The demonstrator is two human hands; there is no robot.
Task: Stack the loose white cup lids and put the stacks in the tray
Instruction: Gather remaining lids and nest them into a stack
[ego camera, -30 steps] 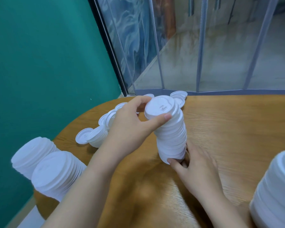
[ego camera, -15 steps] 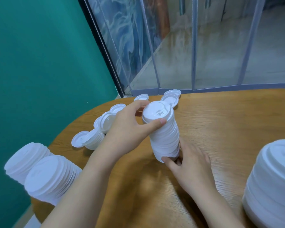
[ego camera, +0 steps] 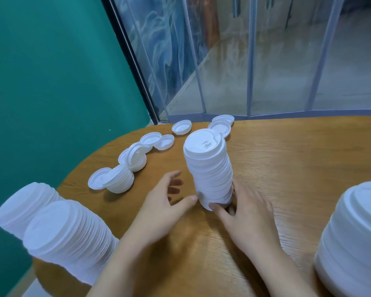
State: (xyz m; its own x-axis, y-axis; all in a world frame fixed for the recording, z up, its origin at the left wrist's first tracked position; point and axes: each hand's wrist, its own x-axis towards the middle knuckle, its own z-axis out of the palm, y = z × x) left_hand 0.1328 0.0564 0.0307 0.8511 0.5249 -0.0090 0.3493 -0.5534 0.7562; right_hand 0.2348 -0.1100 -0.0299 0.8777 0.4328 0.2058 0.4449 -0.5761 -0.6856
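Your tall stack (ego camera: 210, 170) of white cup lids stands upright on the wooden table (ego camera: 287, 159), and everything else sits around it. Your right hand (ego camera: 246, 215) cups its base, thumb and fingers curled against the lowest lids, likely to steady the column. Your left hand (ego camera: 159, 209) lies just left of the base, fingers spread and relaxed, thumb tip near the bottom lid; whether it touches is hard to tell. Loose lids (ego camera: 152, 142) lie beyond the stack to its left. No tray shows.

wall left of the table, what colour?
Teal green, plain and unpatterned: the wall shows best in the head view.
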